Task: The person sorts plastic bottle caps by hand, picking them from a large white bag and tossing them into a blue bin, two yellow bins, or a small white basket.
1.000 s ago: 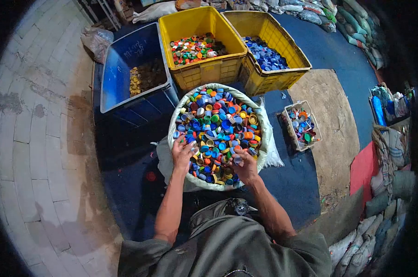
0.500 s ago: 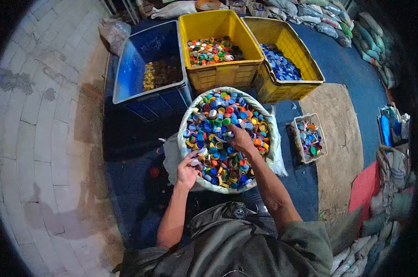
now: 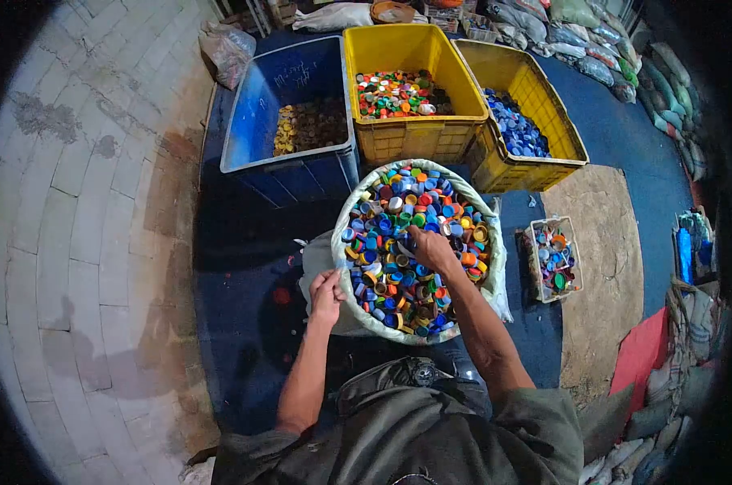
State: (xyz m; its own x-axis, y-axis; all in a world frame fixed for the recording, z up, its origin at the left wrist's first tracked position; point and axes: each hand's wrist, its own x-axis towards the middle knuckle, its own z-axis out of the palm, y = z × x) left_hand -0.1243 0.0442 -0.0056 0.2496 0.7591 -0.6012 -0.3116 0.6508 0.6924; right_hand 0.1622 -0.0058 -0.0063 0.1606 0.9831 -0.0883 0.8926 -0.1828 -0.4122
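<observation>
A round tub lined with a pale sack stands in front of me, heaped with bottle caps of many colours. My right hand reaches over the middle of the heap with its fingers bent down among the caps. Whatever its fingertips pinch is hidden. At the tub's left rim is my left hand, its fingers curled together. I cannot make out what is in them.
Behind the tub stand a blue crate with yellowish caps, a yellow crate with mixed caps, and another yellow crate with blue caps. A small white basket of caps sits at right, beside a brown board. Filled sacks line the back.
My left hand has drawn back from over the caps to the tub's left rim, and its fingers have closed. My right hand stays over the heap. The whole view has shifted slightly.
</observation>
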